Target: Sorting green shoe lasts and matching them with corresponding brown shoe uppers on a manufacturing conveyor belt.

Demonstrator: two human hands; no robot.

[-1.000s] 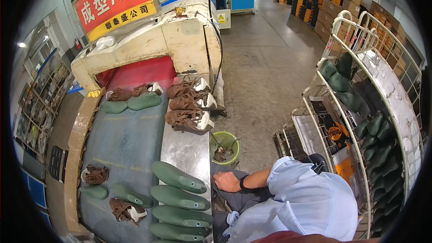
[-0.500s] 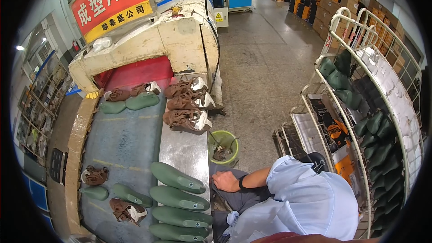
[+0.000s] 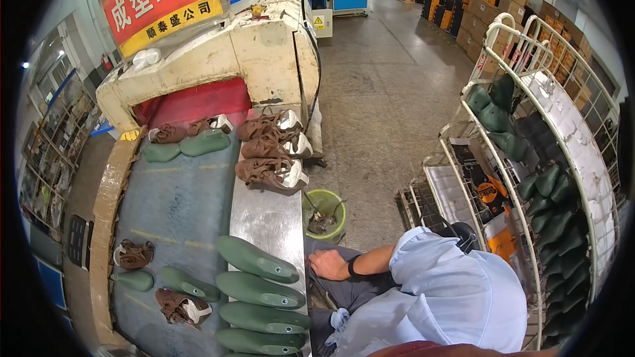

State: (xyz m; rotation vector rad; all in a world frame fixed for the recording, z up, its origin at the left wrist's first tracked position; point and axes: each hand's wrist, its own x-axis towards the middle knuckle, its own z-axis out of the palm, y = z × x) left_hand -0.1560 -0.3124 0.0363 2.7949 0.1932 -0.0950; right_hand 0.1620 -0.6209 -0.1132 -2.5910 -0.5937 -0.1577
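Note:
My right hand [image 3: 329, 264] rests on my grey trouser leg [image 3: 340, 246] at the knee, beside the metal ledge [image 3: 254, 218]. Its fingers bend loosely over the cloth, partly hidden, and no object shows in it. My left hand is out of view. Nearest to the right hand, several green shoe lasts [image 3: 259, 289] lie side by side on the ledge, overlapping the belt. Farther up the ledge stand three brown shoes [image 3: 268, 173] with pale linings. On the blue conveyor belt [image 3: 175, 205] lie brown shoes [image 3: 133, 254] and green lasts [image 3: 188, 283] in loose groups.
Beyond the belt stands a cream machine [image 3: 264, 59] with a red-curtained opening [image 3: 198, 102]. A green basket [image 3: 326, 215] holding scraps sits on the floor past the ledge. At right, a white-framed rack [image 3: 506, 201] carries dark green lasts [image 3: 493, 118]. Cartons [image 3: 479, 23] are stacked farther back.
The view has turned slightly, so the scene sits a little farther left and up. My right hand stays on the knee, and the shoes and lasts keep their places.

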